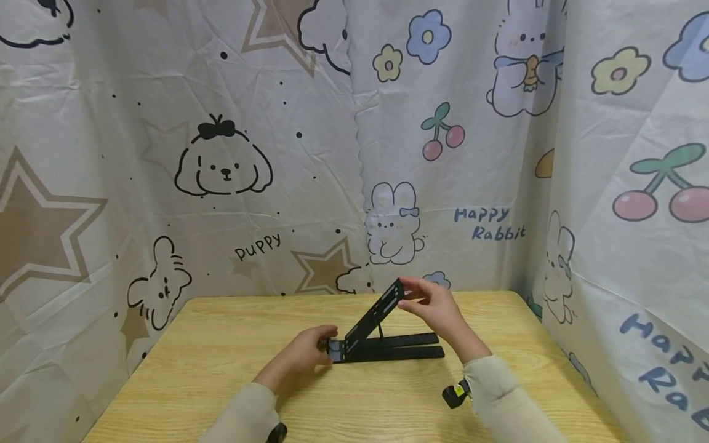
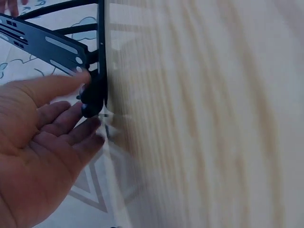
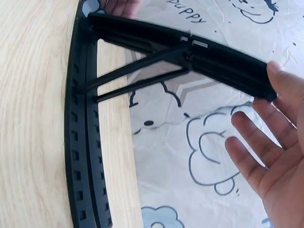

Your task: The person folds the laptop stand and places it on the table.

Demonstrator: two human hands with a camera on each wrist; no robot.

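Evidently, a black folding laptop stand (image 1: pixel 399 354) is held part-open on the wood-grain surface (image 1: pixel 166 363), with a printed cloth (image 1: pixel 321 166) hung behind it. Its slotted top panel (image 1: pixel 373 319) is tilted steeply upward from the hinged left end of the stand, while its two notched base rails (image 3: pixel 78 166) are laid flat, pointed rightward. Beneath the panel, a two-legged support strut (image 3: pixel 133 67) is slanted down to the rails.

At the stand's left end, the small padded lip (image 1: pixel 335 351) is held by the left grip (image 1: pixel 303 349), with the thumb set on one side and the fingers on the other; because the contact is partly hidden, how firmly it is pinched cannot be told. Above the stand's rails, the panel's raised edge is pinched by the right grip (image 1: pixel 434 306) between thumb and index finger, the other fingers being left spread.

The step in hand is judged to be an adjustment of the panel's angle. For the next move, the stand's left end should be kept steady while the panel is guided by its upper edge; if the angle is to be fixed, both strut legs must be seated in matching notches, or the panel may be twisted.
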